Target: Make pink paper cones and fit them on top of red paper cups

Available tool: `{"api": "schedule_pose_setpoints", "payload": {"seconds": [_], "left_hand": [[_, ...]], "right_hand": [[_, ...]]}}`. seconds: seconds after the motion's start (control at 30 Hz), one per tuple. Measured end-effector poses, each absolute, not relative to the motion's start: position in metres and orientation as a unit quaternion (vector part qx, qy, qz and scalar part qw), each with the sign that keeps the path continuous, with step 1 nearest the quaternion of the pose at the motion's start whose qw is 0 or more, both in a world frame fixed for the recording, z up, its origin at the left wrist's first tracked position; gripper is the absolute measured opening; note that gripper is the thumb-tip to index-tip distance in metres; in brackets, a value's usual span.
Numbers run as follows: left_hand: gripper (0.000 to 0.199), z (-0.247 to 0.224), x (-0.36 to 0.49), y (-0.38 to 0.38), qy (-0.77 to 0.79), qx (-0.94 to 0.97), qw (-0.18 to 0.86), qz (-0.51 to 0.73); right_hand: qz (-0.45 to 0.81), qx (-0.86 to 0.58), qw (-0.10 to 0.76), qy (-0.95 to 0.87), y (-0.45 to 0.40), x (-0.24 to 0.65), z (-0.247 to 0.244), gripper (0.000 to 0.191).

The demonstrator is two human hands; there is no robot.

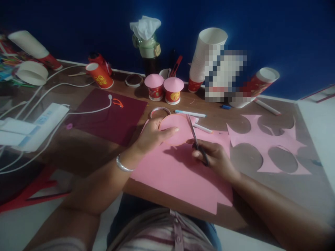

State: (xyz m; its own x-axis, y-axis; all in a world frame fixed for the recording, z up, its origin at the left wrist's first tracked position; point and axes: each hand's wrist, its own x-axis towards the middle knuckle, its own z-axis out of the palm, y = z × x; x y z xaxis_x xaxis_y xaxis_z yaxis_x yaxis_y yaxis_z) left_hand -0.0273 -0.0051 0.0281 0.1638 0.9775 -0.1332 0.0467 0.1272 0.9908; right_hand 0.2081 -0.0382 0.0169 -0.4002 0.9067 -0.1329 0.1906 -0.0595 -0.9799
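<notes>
Paper disc: A pink paper disc [178,121], edged with a thin orange line, is held up above the far part of the pink sheet [180,181] spread across the wooden tabletop [183,203].
Left hand: The left hand [153,135], a silver bangle at its wrist, pinches the disc from the left, thumb laid flat across its face; the fingers behind are largely hidden.
Scissors: Black-handled scissors [194,134], above the pink sheet, have their blades at the disc's right edge; whether the blades are parted cannot be told.
Right hand: The right hand [216,157] has thumb and fingers closed around the handles; which fingers pass through the loops is unclear.
Step in hand: Trimming the disc's rim along the orange line, judging by the blades' position.
Next move: A clean edge would call for the left hand to feed the disc round in small turns, thumb clear of the blades.
Cone-topped cups: Beyond the pink sheet stand two red paper cups, a left cup [155,93] and a right cup [172,97], each under a pink cone.
Offcut: A pink offcut [265,142] with round holes lies just right of the pink sheet.
Maroon sheet: Left of the pink sheet lies a maroon sheet [104,122].
Markers: Two markers, one teal-capped [190,113], the other white-barrelled [203,128], lie by the pink sheet's far edge.
</notes>
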Motion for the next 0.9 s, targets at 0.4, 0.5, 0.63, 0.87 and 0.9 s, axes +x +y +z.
{"api": "schedule_pose_setpoints", "payload": {"seconds": [0.4,0.5,0.63,0.87,0.9], "left_hand": [[0.036,0.0318,-0.0278,0.0006,0.444,0.564,0.533,0.448],[0.035,0.0305,-0.0287,0.0019,0.437,0.575,0.519,0.457],[0.033,0.0311,-0.0291,0.0014,0.438,0.567,0.527,0.457],[0.034,0.0334,-0.0282,0.0000,0.442,0.552,0.539,0.457],[0.035,0.0334,-0.0283,-0.0001,0.442,0.550,0.541,0.457]], "right_hand": [[0.579,-0.444,0.306,-0.611,-0.0382,0.2088,0.0164,0.052],[0.585,-0.449,0.307,-0.602,-0.0382,0.2087,0.0167,0.056],[0.581,-0.451,0.307,-0.604,-0.0380,0.2093,0.0164,0.056],[0.584,-0.445,0.313,-0.602,-0.0388,0.2110,0.0143,0.053],[0.586,-0.443,0.315,-0.601,-0.0388,0.2111,0.0140,0.053]]}}
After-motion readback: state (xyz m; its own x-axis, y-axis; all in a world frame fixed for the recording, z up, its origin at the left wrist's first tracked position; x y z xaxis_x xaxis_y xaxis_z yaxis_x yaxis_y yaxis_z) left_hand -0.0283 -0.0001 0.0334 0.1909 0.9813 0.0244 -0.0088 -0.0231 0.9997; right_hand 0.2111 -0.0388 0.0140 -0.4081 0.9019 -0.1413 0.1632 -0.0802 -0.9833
